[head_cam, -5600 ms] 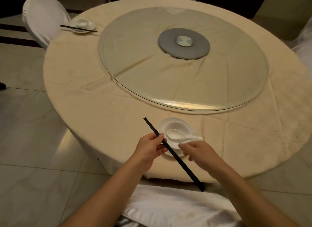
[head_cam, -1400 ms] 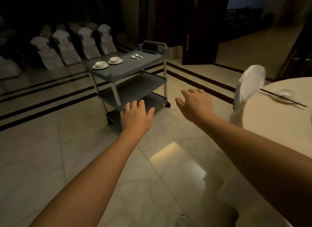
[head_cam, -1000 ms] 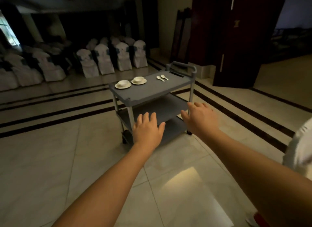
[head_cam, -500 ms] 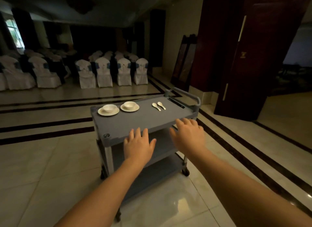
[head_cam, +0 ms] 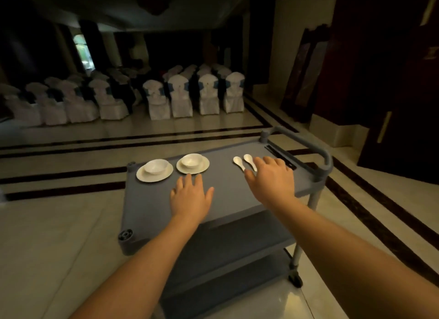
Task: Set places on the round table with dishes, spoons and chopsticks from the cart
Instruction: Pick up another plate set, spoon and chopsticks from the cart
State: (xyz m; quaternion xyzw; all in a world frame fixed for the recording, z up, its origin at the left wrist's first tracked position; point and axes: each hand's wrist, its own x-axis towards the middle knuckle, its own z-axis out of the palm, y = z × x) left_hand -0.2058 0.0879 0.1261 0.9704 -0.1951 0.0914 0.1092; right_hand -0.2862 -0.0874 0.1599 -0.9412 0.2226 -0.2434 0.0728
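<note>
just beyond the right hand (head_cam: pixel 270 181) fingers (head_cam: pixel 259 162) (spread) lie two spoons (head_cam: pixel 244 163).

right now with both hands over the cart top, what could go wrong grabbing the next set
1. The right hand hovers beside the two white ceramic spoons; a hasty sweep could knock them along the grey plastic cart.
2. Each white bowl sits loose on its white saucer; lifting one-handed with the left hand might let it slide.
3. The black chopsticks are hard to see in the dimness.
</note>
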